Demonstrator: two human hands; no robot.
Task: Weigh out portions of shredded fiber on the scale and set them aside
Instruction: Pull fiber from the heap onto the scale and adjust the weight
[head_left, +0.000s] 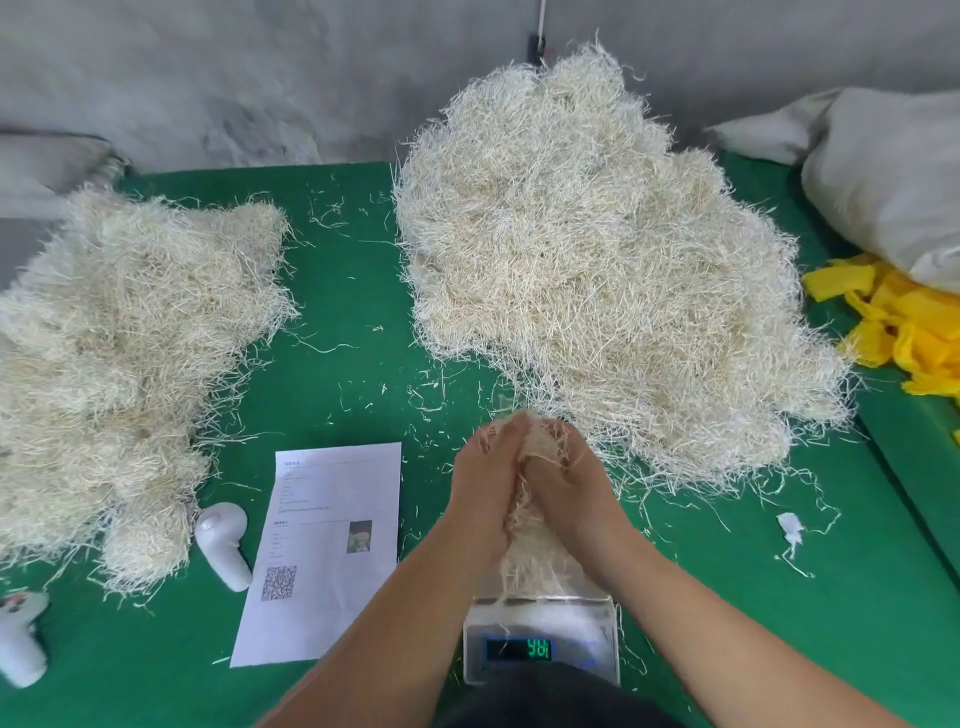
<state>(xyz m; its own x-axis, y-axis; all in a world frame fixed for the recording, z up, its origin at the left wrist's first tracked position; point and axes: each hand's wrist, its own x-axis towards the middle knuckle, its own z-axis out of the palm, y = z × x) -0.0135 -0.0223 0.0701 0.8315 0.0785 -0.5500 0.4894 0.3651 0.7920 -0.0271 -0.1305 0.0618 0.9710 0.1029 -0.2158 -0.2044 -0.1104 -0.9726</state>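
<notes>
1. The table (337, 364) is covered in green cloth with a matt, felt-like look.
2. The shredded fiber (597, 270) is pale, dry and straw-like, made of thin wiry strands, rough and tangled; the smaller pile (119, 338) looks the same.
3. The scale (540, 639) has a clear, glossy plastic body and a dark display with glowing green digits.
4. The sheet (322, 551) is smooth white printed paper, matt.
5. Two white devices (226, 545) look like smooth plastic with a slight sheen.
6. The yellow strips (904, 322) look like thin crinkled material.
7. The sack (883, 176) is pale grey cloth, matt.
8. The wall (208, 78) is rough grey.
</notes>
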